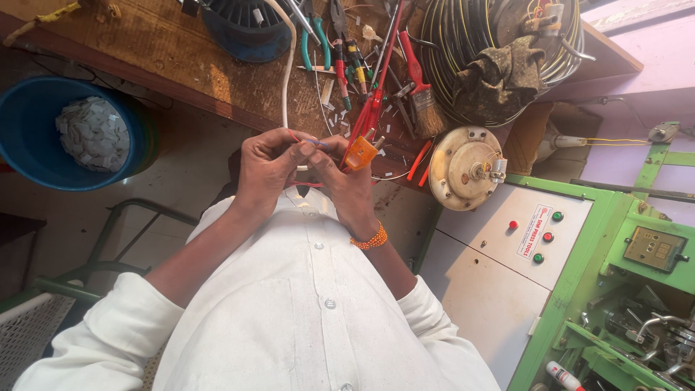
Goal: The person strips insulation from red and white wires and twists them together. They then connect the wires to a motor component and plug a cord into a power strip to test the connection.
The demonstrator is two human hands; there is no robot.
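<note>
At chest height before the wooden workbench (pixel 159 51), the left hand (pixel 266 168) and right hand (pixel 340 181) meet, fingertips pinching a thin red wire (pixel 295 137). The right hand also grips an orange-handled tool (pixel 360 153). A blue tub (pixel 32 134) stands left.

The thin red wire (pixel 293 137) vanishes between the fingers of the left hand (pixel 266 165) and right hand (pixel 340 177), so its ends stay hidden. The blue fan housing (pixel 246 27) and cable coil (pixel 499 43) are cut off by the top edge.
</note>
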